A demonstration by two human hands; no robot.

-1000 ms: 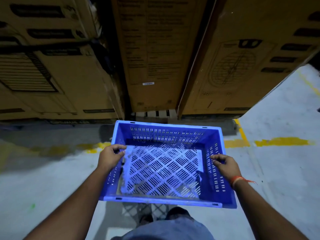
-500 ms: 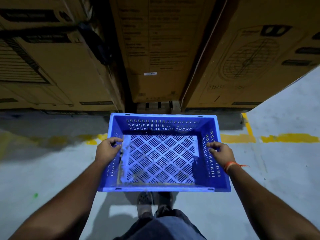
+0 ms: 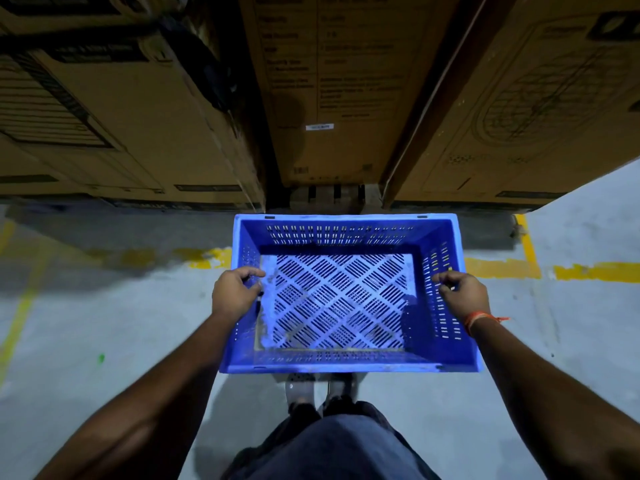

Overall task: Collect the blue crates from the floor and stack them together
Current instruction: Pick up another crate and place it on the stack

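Crate (image 3: 349, 296), blue, perforated, held out in front of the person at about waist level, above the grey floor (image 3: 104, 341), open side up, nothing inside. Long axis runs L–R; far rim sits close to the cardboard boxes (image 3: 138, 126) stacked ahead, near rim just over the shoes (image 3: 318, 389).

Grip, L side: left hand (image 3: 235, 294) on the crate's left short wall, roughly mid-length. Fingers curled over the top rim w/ tips pointing into the crate, palm on the outside of the wall. Clamped on the rim.

Grip, R side: right hand (image 3: 462, 294) on the right short wall, opposite the left one. Fingers hooked over the rim, tips on the slotted inner face. Also clamped on the crate. Orange thread band (image 3: 481, 318) at the wrist.

Pose: both forearms extended fwd and slightly inward, approx symmetric, wrists about level w/ the rim. Crate hangs between the two hands, near level, far side tipped up slightly.

Other: yellow floor line (image 3: 588, 271) runs L–R under/behind the crate, worn in patches. Wooden pallet edge (image 3: 329, 195) visible under the centre box. Dark trousers (image 3: 332, 445) at bottom of view. Print on boxes too blurred to read
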